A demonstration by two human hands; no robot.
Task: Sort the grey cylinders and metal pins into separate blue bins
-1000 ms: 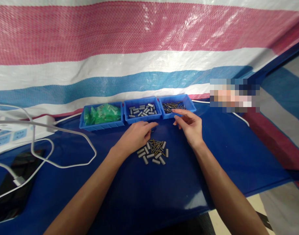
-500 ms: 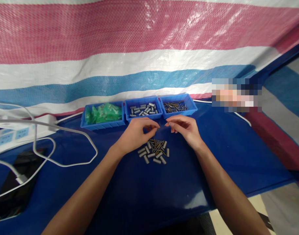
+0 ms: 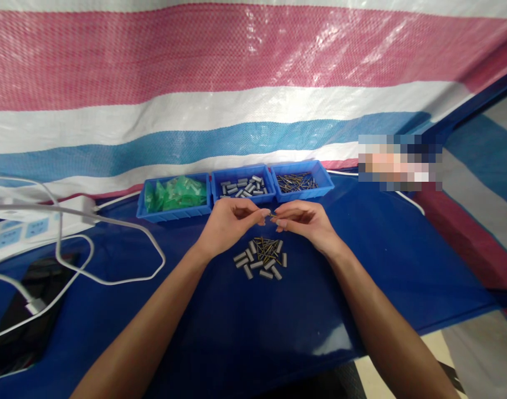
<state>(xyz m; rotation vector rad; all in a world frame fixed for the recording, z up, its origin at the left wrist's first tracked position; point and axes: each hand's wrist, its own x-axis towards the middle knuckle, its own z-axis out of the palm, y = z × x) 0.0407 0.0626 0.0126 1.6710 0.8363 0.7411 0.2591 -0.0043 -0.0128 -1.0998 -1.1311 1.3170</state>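
My left hand (image 3: 232,224) is closed in a pinch, thumb against fingers, above the blue tabletop. Facing it, my right hand (image 3: 305,221) is pinched too, its fingertips almost meeting the left ones. A thin, dark metal rod (image 3: 272,215) spans the small gap between both sets of fingertips; most of it is hidden by them. Just below the hands lies a pile of thin gold-and-silver metal rods (image 3: 266,249), which look like small drill bits. Short grey cylinders (image 3: 256,265) lie around that pile.
Behind the hands stand three blue bins in a row: one with green plastic bags (image 3: 176,194), one with grey cylinders (image 3: 245,185), one with thin metal rods (image 3: 297,182). At left are white cables (image 3: 112,281), a power strip (image 3: 41,227) and a dark phone-like slab (image 3: 32,316). Striped sheeting rises behind.
My right hand has moved left and my left hand slightly, closing the gap between their fingertips. A thin rod now shows between them. The pile and bins are unchanged.
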